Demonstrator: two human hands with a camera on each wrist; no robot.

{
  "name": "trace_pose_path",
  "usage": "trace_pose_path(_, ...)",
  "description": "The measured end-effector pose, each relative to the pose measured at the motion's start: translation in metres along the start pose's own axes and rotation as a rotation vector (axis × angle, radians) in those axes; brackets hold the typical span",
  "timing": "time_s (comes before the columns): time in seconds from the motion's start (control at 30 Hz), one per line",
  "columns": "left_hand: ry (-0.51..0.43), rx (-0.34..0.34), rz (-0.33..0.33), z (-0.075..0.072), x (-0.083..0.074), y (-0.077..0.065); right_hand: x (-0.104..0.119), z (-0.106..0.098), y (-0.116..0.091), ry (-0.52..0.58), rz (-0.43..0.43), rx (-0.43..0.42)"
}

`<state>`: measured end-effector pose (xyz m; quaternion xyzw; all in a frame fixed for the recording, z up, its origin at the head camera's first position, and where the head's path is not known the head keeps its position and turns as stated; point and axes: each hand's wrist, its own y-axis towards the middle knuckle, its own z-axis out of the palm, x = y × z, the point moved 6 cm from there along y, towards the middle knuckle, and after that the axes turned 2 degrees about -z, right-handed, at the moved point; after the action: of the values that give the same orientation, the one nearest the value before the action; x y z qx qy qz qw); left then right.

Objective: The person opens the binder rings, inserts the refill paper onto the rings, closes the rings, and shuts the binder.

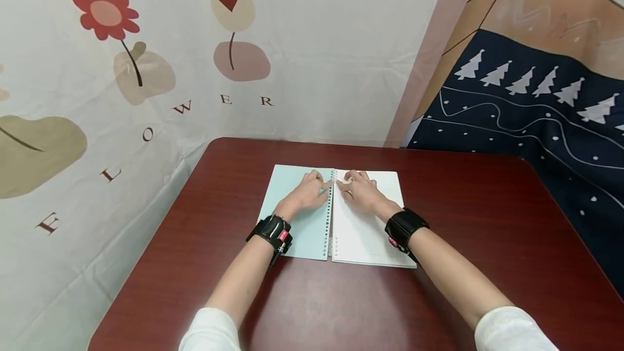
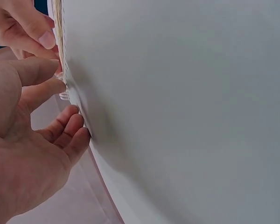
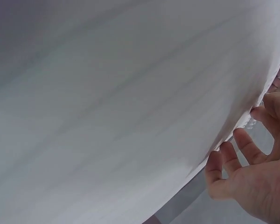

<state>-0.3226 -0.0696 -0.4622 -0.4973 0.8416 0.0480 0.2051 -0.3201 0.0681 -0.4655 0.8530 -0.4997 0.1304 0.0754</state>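
A notebook lies spread flat on the table, with a pale blue left side (image 1: 302, 232) and white pages (image 1: 363, 240) on the right. Punched holes run along both inner edges, and part of the ring binding (image 1: 330, 246) shows between the halves. My left hand (image 1: 307, 193) rests on the blue side, thumb and forefinger right at the binding. Opposite it, my right hand (image 1: 364, 193) touches the white side near the upper rings, its fingers bent. Both wrist views show fingertips (image 2: 81, 135) against the paper, with the other hand close by.
The notebook stands on a reddish-brown table (image 1: 312, 307). Behind it hangs a pale cloth (image 1: 331, 69) printed with flowers and letters. A dark blue cloth (image 1: 536, 118) with white trees hangs at the right. Black straps (image 1: 407, 227) circle both wrists.
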Motion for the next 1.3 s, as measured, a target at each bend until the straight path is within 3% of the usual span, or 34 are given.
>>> trace_pose_path(0.13, 0.009, -0.007, -0.005, -0.001, -0.001, -0.003, -0.002, -0.001, -0.002, 0.014, -0.006, -0.004)
trace_pose_path(0.27, 0.080, -0.018, 0.000, -0.001, -0.008, -0.018, -0.002, -0.010, -0.018, 0.028, -0.041, -0.056)
trace_pose_path(0.43, 0.169, 0.003, 0.050, 0.005, -0.026, -0.069, 0.014, -0.018, -0.065, 0.057, -0.112, -0.153)
trace_pose_path(0.57, 0.163, 0.010, 0.083, 0.010, -0.037, -0.112, 0.041, -0.015, -0.102, 0.086, -0.221, -0.121)
trace_pose_path(0.67, 0.158, 0.006, 0.109, 0.013, -0.043, -0.130, 0.054, -0.009, -0.119, 0.083, -0.258, -0.095)
trace_pose_path(0.8, 0.129, 0.025, 0.123, 0.020, -0.048, -0.139, 0.063, 0.003, -0.131, 0.051, -0.266, -0.070)
trace_pose_path(1.03, 0.103, 0.032, 0.114, 0.027, -0.050, -0.141, 0.074, 0.012, -0.139, -0.001, -0.324, -0.054)
trace_pose_path(1.3, 0.112, 0.000, 0.127, 0.028, -0.052, -0.144, 0.075, 0.013, -0.138, 0.017, -0.278, -0.038)
